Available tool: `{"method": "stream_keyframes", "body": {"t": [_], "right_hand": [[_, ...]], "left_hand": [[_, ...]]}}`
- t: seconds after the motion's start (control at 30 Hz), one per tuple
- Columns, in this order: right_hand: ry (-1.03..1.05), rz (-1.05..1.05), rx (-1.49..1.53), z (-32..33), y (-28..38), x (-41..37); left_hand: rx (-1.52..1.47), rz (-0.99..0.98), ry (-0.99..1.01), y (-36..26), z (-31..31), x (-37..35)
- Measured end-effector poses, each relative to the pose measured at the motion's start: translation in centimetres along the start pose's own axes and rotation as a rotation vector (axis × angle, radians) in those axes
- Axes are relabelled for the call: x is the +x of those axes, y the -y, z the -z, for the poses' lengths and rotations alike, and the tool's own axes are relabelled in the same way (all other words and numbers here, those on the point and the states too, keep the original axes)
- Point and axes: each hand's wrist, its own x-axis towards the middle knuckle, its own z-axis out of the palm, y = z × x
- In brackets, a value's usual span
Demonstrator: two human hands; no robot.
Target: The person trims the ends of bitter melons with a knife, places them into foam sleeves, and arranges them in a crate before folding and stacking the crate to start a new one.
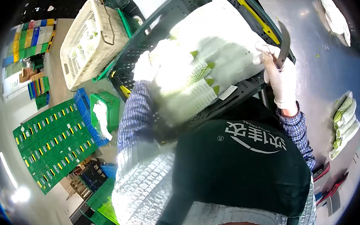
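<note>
My right hand (281,72), in a white glove, is closed on a small knife (284,44) with a curved blade that points up, beside the right rim of a dark plastic crate (236,103). Inside the crate, green-tipped vegetables (198,77) lie in white foam net sleeves, next to a large white liner (220,25). My left hand (145,68), also gloved, reaches over the crate's left side to the sleeved vegetables. Glare washes out its fingers. A small white label (228,93) sits at the crate's near wall.
A cream basket (115,46) with more netted produce stands to the left. The metal table (309,93) at right bears sleeved vegetables (344,126) and a white cloth-like bundle (333,15). Green crates (55,143) are stacked at far left, near a green bin (110,106).
</note>
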Motion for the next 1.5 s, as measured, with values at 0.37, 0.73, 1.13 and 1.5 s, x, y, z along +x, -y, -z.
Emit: {"method": "stream_keyframes", "body": {"t": [0.37,0.73,1.13,1.5], "right_hand": [[0.402,1.017,-0.290,-8.5,4.7,2.1],[0.248,1.438,-0.666,-8.3,4.5,-1.1],[0.249,1.418,-0.674,-7.5,4.0,-1.7],[0.448,0.872,-0.108,-7.0,8.5,-2.5]], "left_hand": [[-1.183,-0.361,-0.338,-11.1,8.8,-4.6],[-1.231,-0.223,-0.032,-14.7,9.6,-8.8],[-1.691,-0.388,-0.059,-15.4,10.1,-9.0],[-1.711,-0.243,0.320,-13.9,7.4,-9.5]]}}
